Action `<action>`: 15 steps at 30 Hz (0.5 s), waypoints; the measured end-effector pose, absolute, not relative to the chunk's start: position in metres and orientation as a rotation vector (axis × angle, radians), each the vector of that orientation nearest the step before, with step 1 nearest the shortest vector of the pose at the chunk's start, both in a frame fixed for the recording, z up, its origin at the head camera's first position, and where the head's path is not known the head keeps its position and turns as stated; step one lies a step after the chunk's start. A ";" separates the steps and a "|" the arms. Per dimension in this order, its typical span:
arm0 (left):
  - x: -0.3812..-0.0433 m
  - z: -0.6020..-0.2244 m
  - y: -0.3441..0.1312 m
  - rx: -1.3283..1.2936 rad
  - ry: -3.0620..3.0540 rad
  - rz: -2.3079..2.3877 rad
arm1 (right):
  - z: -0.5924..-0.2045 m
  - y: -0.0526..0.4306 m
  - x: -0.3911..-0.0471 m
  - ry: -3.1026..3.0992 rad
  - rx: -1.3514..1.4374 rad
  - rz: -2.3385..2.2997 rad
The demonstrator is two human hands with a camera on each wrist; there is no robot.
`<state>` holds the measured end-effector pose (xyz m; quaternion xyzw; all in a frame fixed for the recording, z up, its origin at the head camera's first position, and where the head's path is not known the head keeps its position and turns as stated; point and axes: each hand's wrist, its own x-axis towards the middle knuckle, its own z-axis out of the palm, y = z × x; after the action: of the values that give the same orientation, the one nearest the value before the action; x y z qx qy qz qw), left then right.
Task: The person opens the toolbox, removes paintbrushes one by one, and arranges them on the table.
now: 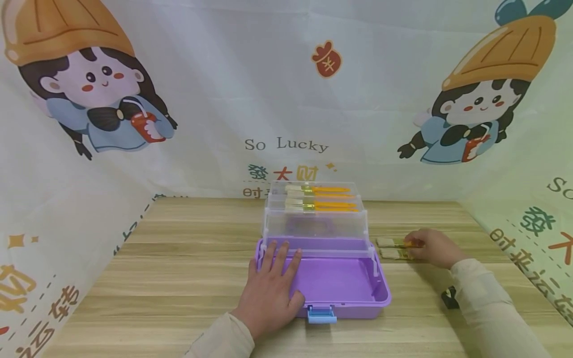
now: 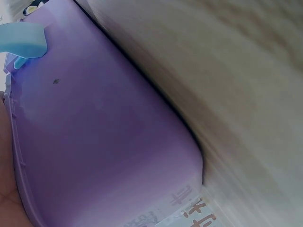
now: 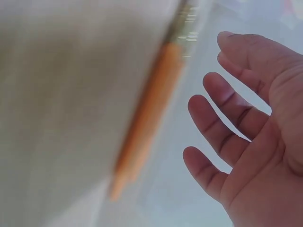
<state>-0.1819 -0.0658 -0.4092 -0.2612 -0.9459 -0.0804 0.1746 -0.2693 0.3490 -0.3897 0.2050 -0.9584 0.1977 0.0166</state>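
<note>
A purple storage box [image 1: 378, 313] with a light blue latch [image 1: 321, 314] stands on the table, its clear trays [image 1: 313, 224] raised at the back. My left hand [image 1: 270, 293] rests on the box's left side with fingers spread. In the left wrist view, the purple box wall [image 2: 104, 118] fills much of the picture. On the upper trays lie several flat paintbrushes [image 1: 333, 205] with orange handles. Right of the box, more paintbrushes [image 1: 390, 253] lie on the table under my right hand [image 1: 431, 247]. The right wrist view shows that hand's fingers loosely bent, apart from the blurred orange handles [image 3: 149, 113].
A small black object [image 1: 449, 297] lies on the table beside my right forearm. Printed cloth [image 1: 215, 89] with cartoon figures and lettering hangs behind and on both sides of the wooden table [image 1: 179, 253].
</note>
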 end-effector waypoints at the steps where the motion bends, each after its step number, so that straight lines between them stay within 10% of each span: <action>1: -0.182 -0.409 -0.066 -0.740 -2.678 -0.227 | -0.385 0.347 -0.268 -2.976 0.636 0.613; 15: -0.181 -0.409 -0.066 -0.737 -2.689 -0.215 | -0.309 0.275 -0.261 -2.834 0.688 0.569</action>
<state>-0.1813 -0.0656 -0.4088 -0.2596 -0.9473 -0.0759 0.1717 -0.2614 0.2746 -0.3085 0.2306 -0.9503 0.1909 0.0851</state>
